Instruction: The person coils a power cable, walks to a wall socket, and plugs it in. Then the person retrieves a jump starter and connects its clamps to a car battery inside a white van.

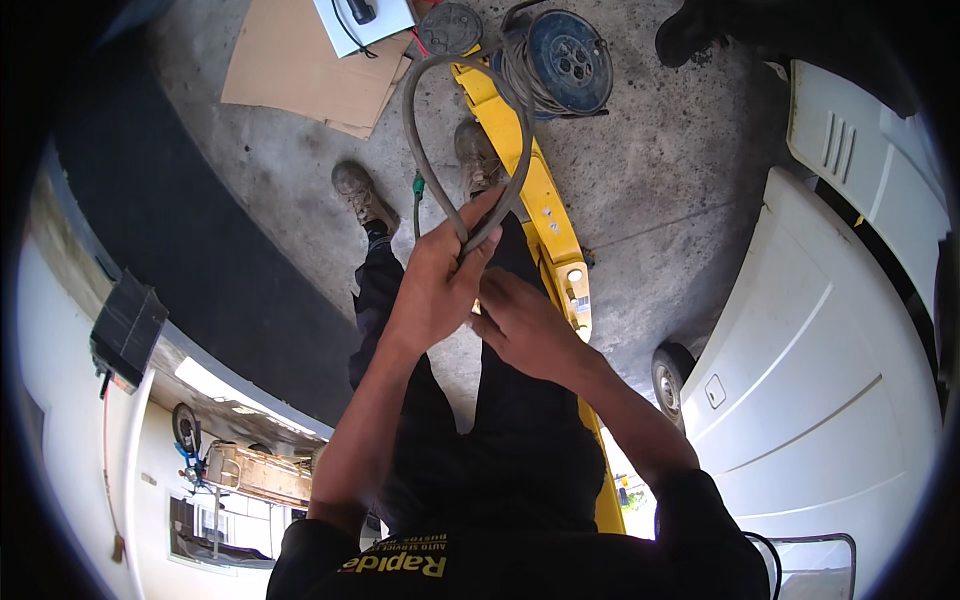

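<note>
The left hand is closed around a grey cable, fingers and thumb wrapped with no visible slack; the cable rises from this grip in one upright, teardrop-shaped loop, its two sides meeting at the fingers; the right hand is just beside the grip, below and to the right, its fingers curled and their tips partly hidden behind the left hand (whether they pinch anything, I cannot tell).

Up and a little left of the grip, near the loop's left side, is a green connector with a thin lead running down from it toward the left wrist; beyond the loop and to its right, a long yellow beam slants past both hands; farther up from the grip, near the beam's far end, stands a blue cable reel with cable wound on it; a round dark disc lies left of the reel, and sheets of brown cardboard lie farther left on the concrete floor; well to the right of the grip is a white vehicle.
</note>
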Available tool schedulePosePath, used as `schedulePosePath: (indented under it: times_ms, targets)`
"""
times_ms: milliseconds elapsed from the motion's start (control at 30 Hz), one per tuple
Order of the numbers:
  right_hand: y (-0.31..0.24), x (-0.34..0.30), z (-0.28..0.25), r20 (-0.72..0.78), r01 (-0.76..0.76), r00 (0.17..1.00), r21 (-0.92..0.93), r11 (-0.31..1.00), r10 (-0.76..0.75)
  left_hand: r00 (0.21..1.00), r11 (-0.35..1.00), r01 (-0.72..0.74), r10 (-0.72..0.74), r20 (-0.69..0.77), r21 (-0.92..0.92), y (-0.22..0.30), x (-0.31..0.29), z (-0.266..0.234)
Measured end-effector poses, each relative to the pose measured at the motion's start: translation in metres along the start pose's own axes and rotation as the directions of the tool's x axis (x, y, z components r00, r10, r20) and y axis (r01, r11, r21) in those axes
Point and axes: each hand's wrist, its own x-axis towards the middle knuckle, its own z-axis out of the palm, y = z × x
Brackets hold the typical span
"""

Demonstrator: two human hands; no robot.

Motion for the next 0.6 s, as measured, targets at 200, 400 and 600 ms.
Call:
schedulePosePath:
  times_ms: [200, 400, 600]
  targets:
    - [0.019, 0.006, -0.043, -0.232, -0.311, 0.905, 0.206, 0.928, 0.355, 0.984, 1.000, -0.009, 0.003, 0.176, 0.030, 0.014, 0.052, -0.020]
    - [0.079, 0.019, -0.065, -0.243, -0.329, 0.752, 0.667, 0.669, 0.612, 0.979, 0.999, 0.017, -0.024, 0.204, 0.036, 0.024, 0.001, -0.033]
    - [0.072, 0.036, -0.054, -0.215, -0.278, 0.807, 0.684, 0.674, 0.550, 0.993, 0.976, -0.067, 0.045, 0.108, 0.208, -0.009, 0.048, -0.019]
